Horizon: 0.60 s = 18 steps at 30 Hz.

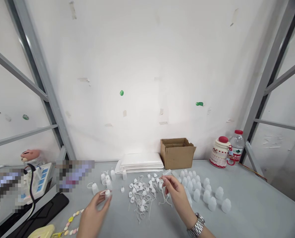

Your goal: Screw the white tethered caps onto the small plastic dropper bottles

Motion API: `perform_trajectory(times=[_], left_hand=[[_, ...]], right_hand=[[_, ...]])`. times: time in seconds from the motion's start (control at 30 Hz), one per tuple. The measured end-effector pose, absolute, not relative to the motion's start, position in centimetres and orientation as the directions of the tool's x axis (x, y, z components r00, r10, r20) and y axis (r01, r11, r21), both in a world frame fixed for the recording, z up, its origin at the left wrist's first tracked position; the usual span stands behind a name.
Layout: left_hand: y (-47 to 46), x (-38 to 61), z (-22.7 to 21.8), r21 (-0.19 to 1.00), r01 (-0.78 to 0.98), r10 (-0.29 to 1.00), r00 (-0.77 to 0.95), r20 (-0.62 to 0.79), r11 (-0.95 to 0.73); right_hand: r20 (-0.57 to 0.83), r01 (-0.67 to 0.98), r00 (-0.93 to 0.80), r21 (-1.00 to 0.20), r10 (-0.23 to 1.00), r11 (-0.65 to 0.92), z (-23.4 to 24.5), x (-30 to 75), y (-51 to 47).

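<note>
Currently, a small white capped bottle [107, 194] sits between the thumb and fingers of the left hand [94, 211], above the near-left part of the worktop. Fingertips of the right hand [175, 189] are drawn close together at the right edge of the loose caps [142, 202]; whether they grip one cannot be told. Progress, as judged: a few capped bottles [95, 188] stand beyond the left hand, apparently finished; many caps and the rows of frosted pieces [226, 205] at right remain.
</note>
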<state>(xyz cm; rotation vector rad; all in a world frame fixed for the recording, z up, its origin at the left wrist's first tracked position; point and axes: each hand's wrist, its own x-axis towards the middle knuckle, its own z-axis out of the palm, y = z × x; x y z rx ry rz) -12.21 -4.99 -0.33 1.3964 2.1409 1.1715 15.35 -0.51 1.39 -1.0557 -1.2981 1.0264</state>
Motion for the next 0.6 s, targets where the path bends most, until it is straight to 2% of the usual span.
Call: perform_trajectory(times=[0.13,0.27,0.37,0.43,0.5,0.6], left_hand=[[-4.3,-14.8,-0.9,0.725,0.637,0.841,-0.518,0.153,0.261],[-3.4,-15.2,-1.6,0.728,0.639,0.863,-0.488,0.134,0.248],[-3.0,-15.2,-2.0,0.721,0.655,0.854,-0.488,0.178,0.224],[-2.8,-15.2,-2.1,0.714,0.668,0.844,-0.492,0.214,0.209],[-2.8,-15.3,-2.2,0.716,0.669,0.839,-0.494,0.230,0.198],[-2.9,-15.5,-2.4,0.741,0.650,0.821,-0.510,0.257,0.172]], right_hand=[[0.216,0.016,0.014,-0.976,0.976,0.215,1.3,15.2,-0.5],[0.225,0.021,0.016,-0.974,0.974,0.225,1.4,15.3,-0.4],[0.231,0.060,0.023,-0.971,0.973,0.230,1.5,15.8,-0.1],[0.208,0.162,0.027,-0.966,0.978,0.201,1.5,16.4,0.3],[0.175,0.357,0.016,-0.921,0.984,0.158,1.5,17.1,0.8],[0.143,0.686,0.017,-0.721,0.990,0.093,1.7,18.3,1.0]])
